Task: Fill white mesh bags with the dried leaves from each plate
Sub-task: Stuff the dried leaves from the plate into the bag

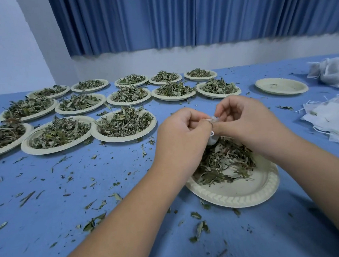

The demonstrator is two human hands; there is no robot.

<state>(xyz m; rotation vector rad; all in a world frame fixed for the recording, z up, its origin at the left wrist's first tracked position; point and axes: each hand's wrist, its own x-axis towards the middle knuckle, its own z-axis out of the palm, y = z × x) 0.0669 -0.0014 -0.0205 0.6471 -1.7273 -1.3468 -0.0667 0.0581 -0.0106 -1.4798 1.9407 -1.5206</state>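
Both my hands meet above a cream paper plate (pixel 246 195) that carries a loose pile of dried leaves (pixel 224 162). My left hand (pixel 182 133) and my right hand (pixel 247 117) each pinch a small white mesh bag (pixel 213 138). Only bits of the bag show between and below the fingers; most of it is hidden by my hands. The bag hangs just over the far edge of the leaf pile.
Several plates heaped with dried leaves (pixel 124 123) stand in rows at the left and back of the blue table. One bare plate (pixel 281 85) sits at the back right. Flat white mesh bags (pixel 330 116) lie stacked at the right edge, with bunched white bags (pixel 331 70) behind them. Leaf crumbs litter the table.
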